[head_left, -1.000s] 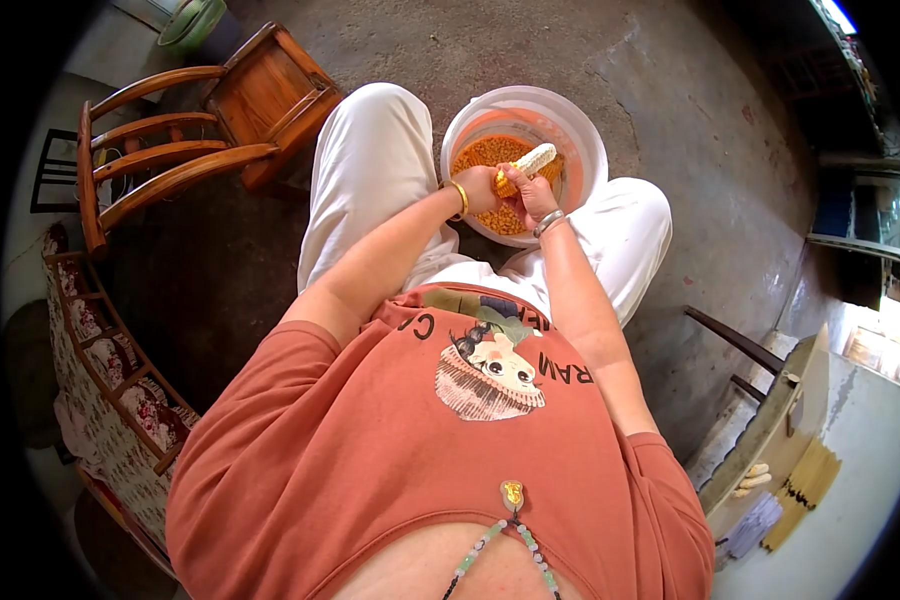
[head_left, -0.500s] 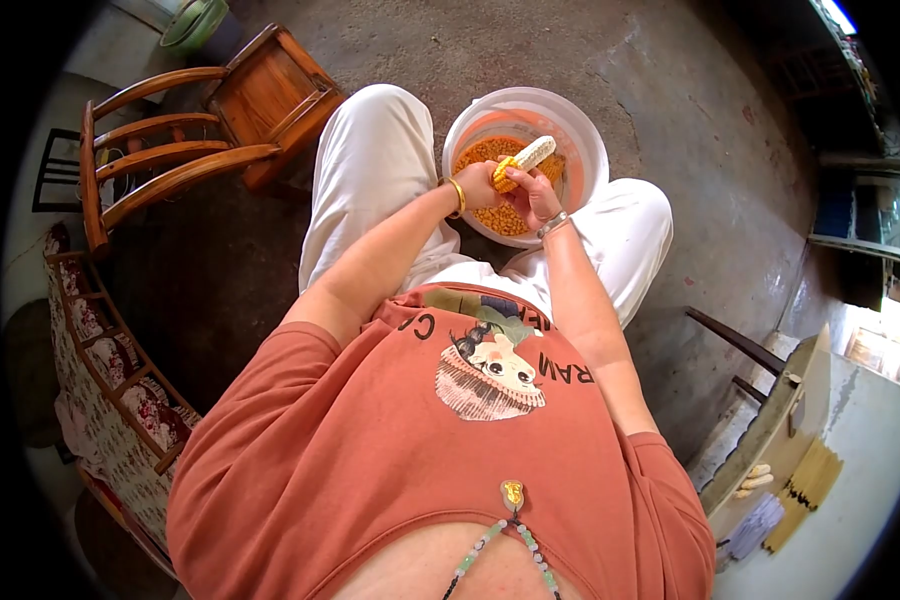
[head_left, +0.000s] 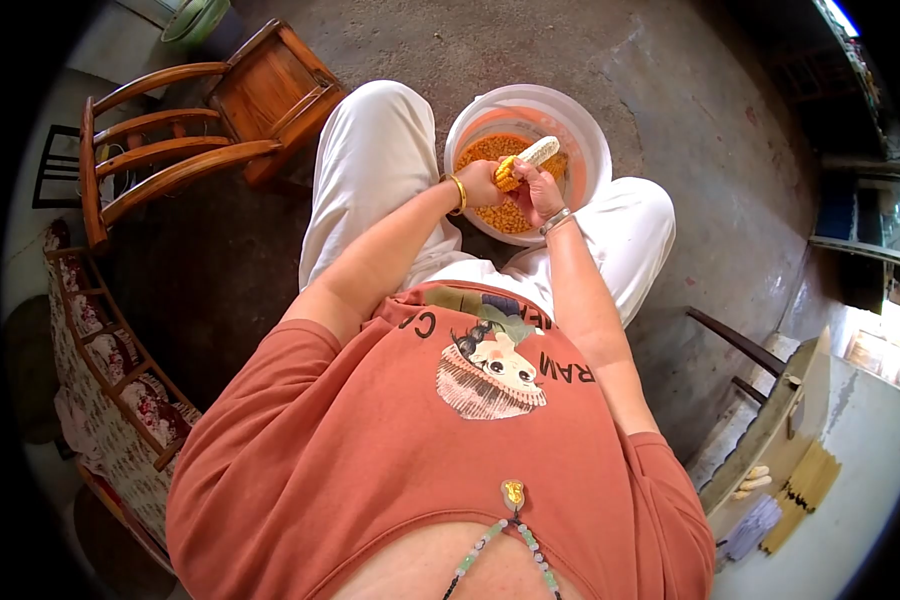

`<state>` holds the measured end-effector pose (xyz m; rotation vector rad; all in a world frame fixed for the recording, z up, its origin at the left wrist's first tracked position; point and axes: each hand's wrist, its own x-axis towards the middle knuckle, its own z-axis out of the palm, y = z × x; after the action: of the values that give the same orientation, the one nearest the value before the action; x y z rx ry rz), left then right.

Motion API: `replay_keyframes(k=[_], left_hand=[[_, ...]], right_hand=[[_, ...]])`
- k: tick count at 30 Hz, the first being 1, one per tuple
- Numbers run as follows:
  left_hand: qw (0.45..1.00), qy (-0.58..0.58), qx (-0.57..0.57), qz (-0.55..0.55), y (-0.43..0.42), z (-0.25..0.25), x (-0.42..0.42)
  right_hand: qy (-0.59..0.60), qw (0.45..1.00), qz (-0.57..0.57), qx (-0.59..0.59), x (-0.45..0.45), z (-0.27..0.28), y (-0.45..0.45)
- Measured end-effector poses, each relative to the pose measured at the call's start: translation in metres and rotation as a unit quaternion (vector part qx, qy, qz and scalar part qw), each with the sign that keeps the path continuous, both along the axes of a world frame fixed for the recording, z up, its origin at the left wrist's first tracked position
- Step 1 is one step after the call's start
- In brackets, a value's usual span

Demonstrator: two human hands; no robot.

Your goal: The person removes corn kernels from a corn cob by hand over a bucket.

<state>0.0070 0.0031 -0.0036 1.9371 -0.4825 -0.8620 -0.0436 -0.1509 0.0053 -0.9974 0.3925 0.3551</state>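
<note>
A corn cob (head_left: pixel 539 151), bare and white at its upper right end and yellow with kernels at the lower left, is held over a white bucket (head_left: pixel 590 140). My left hand (head_left: pixel 482 184), with a gold bangle at the wrist, is wrapped round the kernel-covered end. On the right, my right hand (head_left: pixel 540 195), a silver band at its wrist, has its fingers pressed on the cob near the middle. Loose yellow kernels (head_left: pixel 500 218) lie in the bucket below both hands. The bucket stands between my knees.
A wooden chair (head_left: pixel 260 90) stands at the upper left, a green basin (head_left: pixel 196 22) behind it. Patterned cloth lies on a wooden frame (head_left: pixel 120 370) at the left. At the lower right a pale table (head_left: pixel 860 440) bears several bare cobs (head_left: pixel 753 481).
Over the last second my fingers have shifted a little on the cob, and the cob's white end has risen slightly. Both hands remain over the bucket.
</note>
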Motion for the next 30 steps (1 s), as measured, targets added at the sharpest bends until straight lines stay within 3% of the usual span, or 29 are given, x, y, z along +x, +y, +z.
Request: replay_keyframes(k=[5, 8, 11, 23, 30], left_hand=[[0.999, 0.001, -0.041, 0.012, 0.001, 0.006, -0.001], [0.995, -0.095, -0.033, 0.020, 0.001, 0.007, -0.008], [0.997, -0.067, 0.032, -0.006, -0.001, 0.007, -0.006], [0.997, 0.030, -0.064, 0.011, 0.002, -0.005, 0.002], [0.997, 0.006, -0.067, 0.033, 0.000, -0.013, 0.001]], right_hand=[[-0.013, 0.999, -0.009, 0.033, -0.001, 0.008, 0.003], [0.022, 0.999, -0.025, 0.014, 0.001, 0.008, 0.006], [0.029, 0.999, -0.029, -0.013, 0.001, 0.008, 0.008], [-0.003, 0.999, -0.004, 0.035, 0.002, -0.001, -0.001], [0.003, 0.999, -0.021, 0.050, 0.000, 0.010, 0.004]])
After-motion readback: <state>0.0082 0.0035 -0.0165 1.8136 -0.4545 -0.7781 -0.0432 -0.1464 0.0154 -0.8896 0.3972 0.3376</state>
